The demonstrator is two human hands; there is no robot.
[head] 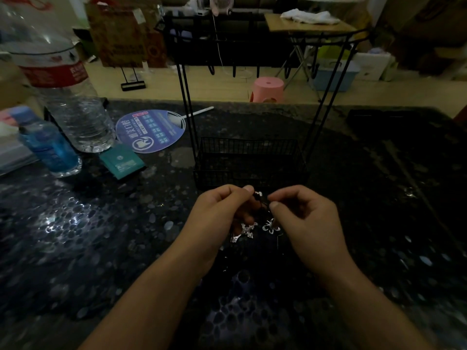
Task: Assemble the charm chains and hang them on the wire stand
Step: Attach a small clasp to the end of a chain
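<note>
Both hands pinch the charm chain between them: left hand at the clasp end, right hand on the dark cord. Silver charms dangle below the fingertips. Wire stand just beyond hands, nothing visibly hung. Risk: dim light, tiny clasp, slipped pinch drops chain onto dark bench.

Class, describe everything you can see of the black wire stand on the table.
The wire stand is thin black metal as it looks, upright on the dark table. Slim paired legs rise to a curved top rail carrying small hooks; nothing visibly hangs from them. A mesh basket forms its base. Both hands work just in front; contact is unclear.
</note>
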